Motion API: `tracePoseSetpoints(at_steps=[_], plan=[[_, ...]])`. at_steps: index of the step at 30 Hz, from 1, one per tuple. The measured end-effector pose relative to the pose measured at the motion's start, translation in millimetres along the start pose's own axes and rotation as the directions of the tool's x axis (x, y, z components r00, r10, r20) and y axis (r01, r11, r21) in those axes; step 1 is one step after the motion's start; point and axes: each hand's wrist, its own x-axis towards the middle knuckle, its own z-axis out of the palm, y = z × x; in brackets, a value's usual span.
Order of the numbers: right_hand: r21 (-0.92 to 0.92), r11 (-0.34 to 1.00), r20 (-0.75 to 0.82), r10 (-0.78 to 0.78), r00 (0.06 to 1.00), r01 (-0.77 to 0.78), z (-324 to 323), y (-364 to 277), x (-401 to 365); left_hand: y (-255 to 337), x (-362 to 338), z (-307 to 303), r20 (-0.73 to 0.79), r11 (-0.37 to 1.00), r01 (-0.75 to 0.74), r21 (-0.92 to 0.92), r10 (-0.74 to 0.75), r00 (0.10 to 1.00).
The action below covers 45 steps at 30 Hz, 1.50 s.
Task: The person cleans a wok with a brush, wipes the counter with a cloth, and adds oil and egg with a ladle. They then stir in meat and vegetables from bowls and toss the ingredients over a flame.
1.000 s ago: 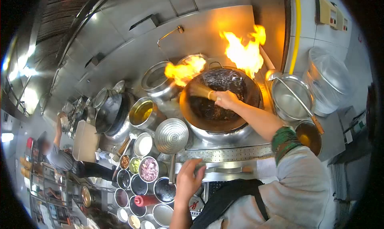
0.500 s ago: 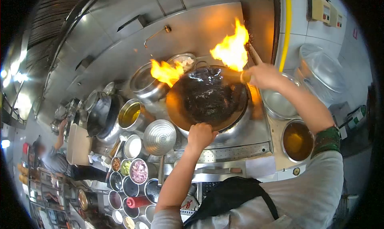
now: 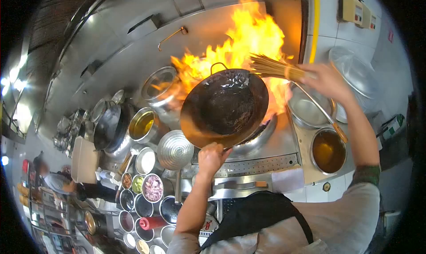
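Note:
My left hand [image 3: 212, 160] is closed round the near handle of a dark wok [image 3: 225, 105], which is lifted and tilted off the burner [image 3: 256, 143]. A little dark wet residue shines inside the wok. My right hand [image 3: 326, 80] grips a bamboo wok brush [image 3: 277, 68], its bristles pointing left beside the wok's right rim. Tall flames [image 3: 255, 34] rise behind and to the right of the wok. Below my right hand, a long utensil with a wooden handle [image 3: 341, 133] lies across the metal basin [image 3: 310, 105] and a pot of brown liquid [image 3: 328, 152].
A perforated strainer [image 3: 176, 148] rests left of the burner, near a pot of yellow oil [image 3: 144, 125]. Several ingredient containers, one with sliced onion [image 3: 153, 188], and a red squeeze bottle [image 3: 151, 223] stand at lower left. Another person [image 3: 60, 183] is at far left.
My left hand has raised and tilted the wok, shifting it slightly left. My right hand has drawn the brush out of the wok to the right. The flames have grown much larger.

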Motion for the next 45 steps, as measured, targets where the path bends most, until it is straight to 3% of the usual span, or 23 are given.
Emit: tracePoseSetpoints(at_steps=[1,4,6,7,9,11,13,15,17,20,22,23,24,27,29,31,32,35,38,41,42,45], plan=[[0.019,0.999,0.006,0.04,0.999,-0.04,-14,-5,-22,-6,4,-7,-0.034,1.0,0.012,-0.022,-0.013,0.999],[0.354,0.906,0.096,0.211,0.973,-0.232,-35,-14,-84,-18,27,-33,-0.174,0.996,0.034,-0.081,-0.048,0.984],[0.406,0.873,0.095,0.254,0.963,-0.27,-31,-10,-130,-25,44,-47,-0.277,0.985,0.04,-0.169,-0.086,0.957],[0.514,0.691,0.262,0.438,0.86,-0.509,-34,-29,-147,-27,53,-55,-0.329,0.976,0.037,-0.213,-0.108,0.938],[0.603,0.596,0.295,0.452,0.842,-0.531,-10,-47,-176,-33,68,-65,-0.32,0.96,0.126,-0.252,-0.205,0.925],[0.598,0.508,0.343,0.536,0.771,-0.619,33,-51,-204,-40,85,-74,-0.361,0.945,0.178,-0.274,-0.273,0.892],[0.526,0.547,0.399,0.517,0.757,-0.651,90,-38,-226,-45,100,-84,-0.374,0.886,0.287,-0.365,-0.422,0.826],[0.415,0.541,0.418,0.601,0.682,-0.731,132,-57,-232,-58,111,-95,-0.359,0.811,0.381,-0.445,-0.551,0.754],[0.285,0.79,0.212,0.5,0.839,-0.543,208,-20,-262,-78,120,-106,-0.392,0.77,0.379,-0.514,-0.603,0.695],[0.049,0.867,0.215,0.476,0.853,-0.496,235,-25,-279,-90,116,-121,-0.389,0.7,0.357,-0.619,-0.668,0.635],[0.028,0.867,0.212,0.482,0.85,-0.498,222,-44,-268,-90,112,-123,-0.405,0.676,0.311,-0.668,-0.681,0.61],[0.01,0.865,0.215,0.488,0.846,-0.502,210,-48,-265,-85,108,-124,-0.362,0.675,0.38,-0.632,-0.691,0.625],[0.037,0.912,0.201,0.393,0.897,-0.408,203,-45,-260,-79,106,-119,-0.365,0.687,0.375,-0.623,-0.678,0.638],[0.18,0.925,0.293,0.275,0.916,-0.336,183,-61,-219,-49,95,-97,-0.392,0.749,0.344,-0.566,-0.612,0.687],[0.288,0.9,0.392,0.202,0.897,-0.329,179,-80,-186,-30,83,-82,-0.435,0.87,0.328,-0.368,-0.472,0.767],[0.404,0.863,0.483,0.08,0.872,-0.303,172,-113,-156,-14,67,-50,-0.46,0.942,0.186,-0.278,-0.301,0.835],[0.487,0.85,0.49,-0.072,0.869,-0.204,191,-110,-148,-1,57,-37,-0.412,0.958,0.166,-0.233,-0.252,0.876],[0.652,0.747,0.573,-0.372,0.731,-0.131,221,-147,-135,28,33,-7,-0.234,0.979,0.096,-0.178,-0.137,0.963],[0.708,0.703,0.599,-0.649,0.469,0.069,229,-177,-134,38,21,23,-0.146,0.985,0.042,-0.165,-0.067,0.987],[0.691,0.723,0.715,-0.678,0.17,-0.02,246,-194,-140,45,18,58,-0.083,0.993,0.045,-0.113,-0.055,0.995],[0.699,0.715,0.709,-0.697,0.11,0.019,242,-202,-136,45,21,65,-0.046,0.993,0.073,-0.097,-0.078,0.996],[0.747,0.661,0.655,-0.75,0.089,0.07,292,-190,-162,49,23,55,0.089,0.971,0.198,-0.133,-0.187,0.978]])
